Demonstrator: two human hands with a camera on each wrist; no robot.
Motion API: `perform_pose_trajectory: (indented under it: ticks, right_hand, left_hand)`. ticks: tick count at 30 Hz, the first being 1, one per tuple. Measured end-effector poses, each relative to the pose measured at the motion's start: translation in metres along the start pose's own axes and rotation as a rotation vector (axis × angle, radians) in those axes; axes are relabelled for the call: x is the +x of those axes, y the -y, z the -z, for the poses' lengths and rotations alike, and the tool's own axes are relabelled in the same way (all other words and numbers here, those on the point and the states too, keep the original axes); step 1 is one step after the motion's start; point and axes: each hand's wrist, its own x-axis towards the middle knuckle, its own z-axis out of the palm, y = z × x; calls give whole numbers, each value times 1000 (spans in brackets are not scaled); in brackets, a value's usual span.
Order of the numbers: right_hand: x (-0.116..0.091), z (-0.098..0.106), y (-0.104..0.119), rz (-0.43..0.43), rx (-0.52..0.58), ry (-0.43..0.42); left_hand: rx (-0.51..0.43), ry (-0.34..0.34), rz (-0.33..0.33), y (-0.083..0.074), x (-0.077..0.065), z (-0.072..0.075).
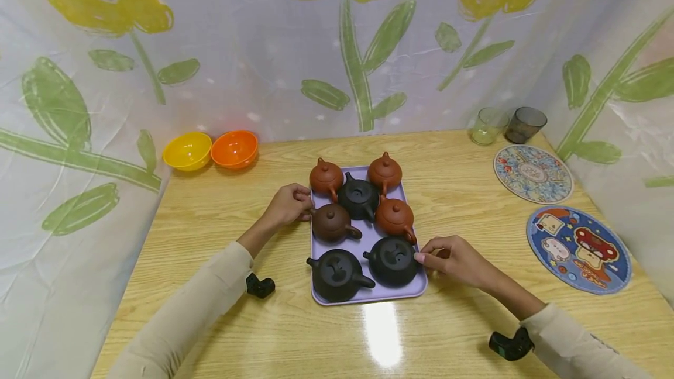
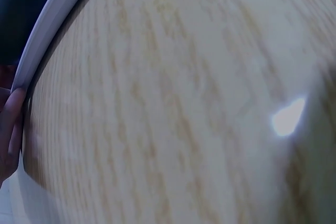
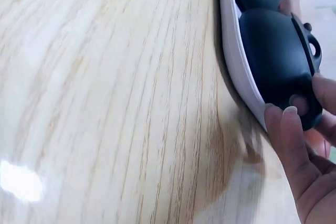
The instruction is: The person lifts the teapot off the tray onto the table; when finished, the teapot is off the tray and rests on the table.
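Note:
A lilac tray [image 1: 368, 299] on the table carries several teapots. My left hand [image 1: 291, 206] holds its left rim beside a dark brown teapot [image 1: 332, 222]; in the left wrist view, the fingers [image 2: 11, 124] lie against that rim. At the right rim, my right hand [image 1: 457, 262] pinches the handle end of a black teapot [image 1: 392, 262], thumb in front. The right wrist view shows this black teapot [image 3: 273, 51] resting inside the rim. Another black teapot [image 1: 336, 275] stands front left. Behind are a third black one [image 1: 358, 199] and reddish-brown teapots [image 1: 395, 216].
Yellow [image 1: 187, 151] and orange [image 1: 234, 150] bowls stand at the back left. Two glasses [image 1: 525, 126] are at the back right. A floral round mat [image 1: 533, 174] and a blue cartoon mat [image 1: 579, 250] lie on the right. A flower-printed curtain [image 1: 221, 45] hangs behind the table.

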Motion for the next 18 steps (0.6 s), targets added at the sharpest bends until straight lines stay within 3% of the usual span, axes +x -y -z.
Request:
perform_pose_trajectory:
  ticks: [5,18]
  right_hand:
    - [-1,-1,5,-53,26,7]
    - [-7,2,14,-93,74,37]
  left_hand:
    - [-7,-13,-6,-1,0,-1]
    - [-23,-23,21,-5,-3,-3]
